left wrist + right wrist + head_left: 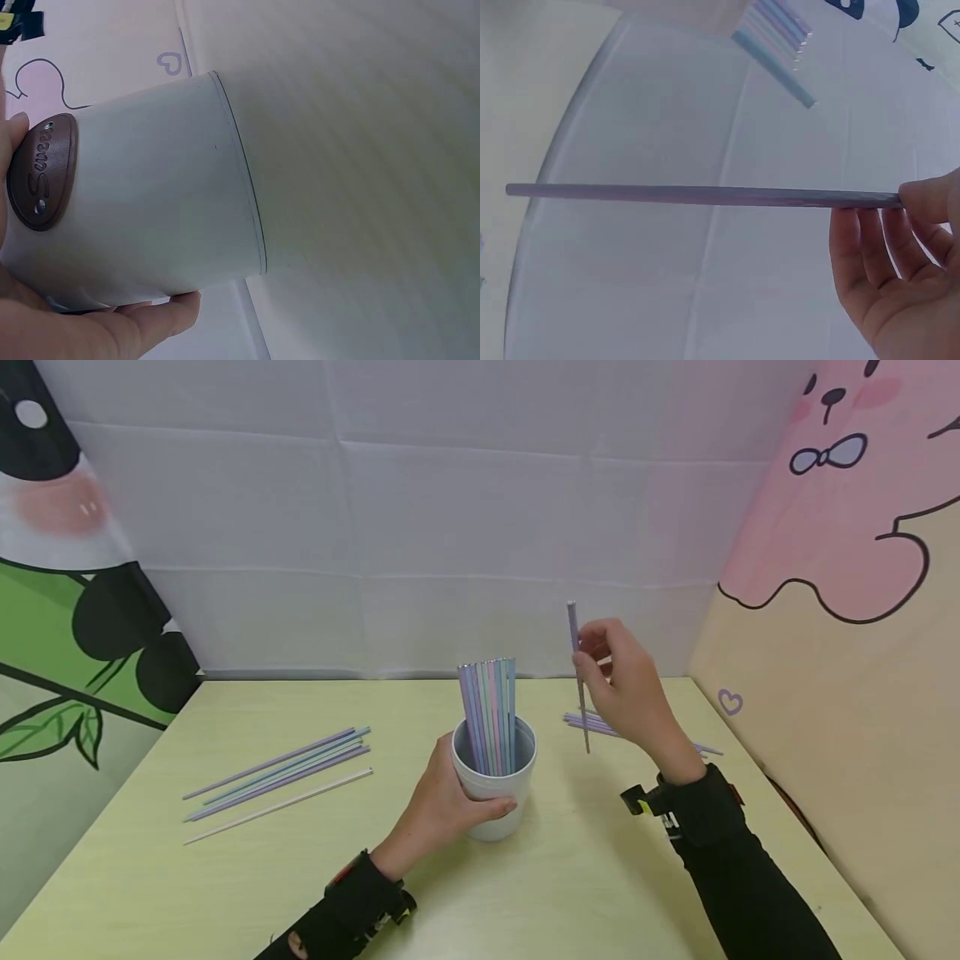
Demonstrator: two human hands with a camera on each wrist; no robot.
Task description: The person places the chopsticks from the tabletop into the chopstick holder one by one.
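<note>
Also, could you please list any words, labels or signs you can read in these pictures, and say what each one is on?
"Sweet", or close to it; the last letters are hard to make out: script on the brown oval badge fixed to the white cup that the left hand holds.
No other text: the wall hangings carry only drawings, such as a small heart outline, and the straw in the right hand is unmarked.

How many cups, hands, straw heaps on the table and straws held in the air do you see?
cup: 1
hands: 2, left hand and right hand
straw heaps: 2, left heap and right heap
held straw: 1
Total: 6
</note>
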